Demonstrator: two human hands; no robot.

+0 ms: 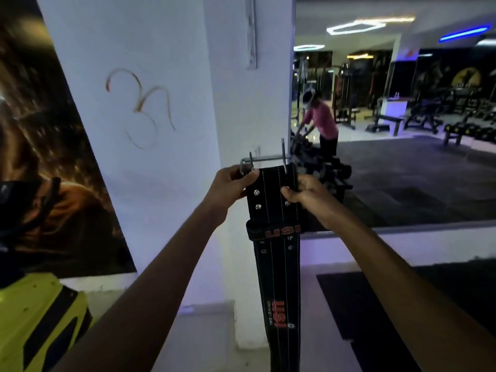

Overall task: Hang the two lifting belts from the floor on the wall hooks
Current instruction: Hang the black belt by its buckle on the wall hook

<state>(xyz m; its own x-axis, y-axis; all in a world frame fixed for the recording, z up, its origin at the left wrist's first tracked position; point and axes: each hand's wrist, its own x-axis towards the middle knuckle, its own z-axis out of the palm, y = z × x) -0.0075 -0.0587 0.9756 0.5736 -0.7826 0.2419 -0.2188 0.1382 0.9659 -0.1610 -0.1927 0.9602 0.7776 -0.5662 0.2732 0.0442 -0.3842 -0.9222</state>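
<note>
Between both hands, black lifting belt (273, 237) hangs down from its top end at the metal wall hook rack (264, 159) on the white pillar (241, 103). Left hand (230, 186) fingers pinch belt's top left edge; right hand (303, 190) fingers curl closed on top right edge. Hook prongs stick up just above fingers.

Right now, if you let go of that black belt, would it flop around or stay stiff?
Probably fairly stiff: the black lifting belt hangs in a flat, straight strip below the left hand and right hand, without crumpling. It looks thick, stitched and riveted, so likely heavy for its size. Its buckle end sits at the metal wall hook, so it might swing.
</note>
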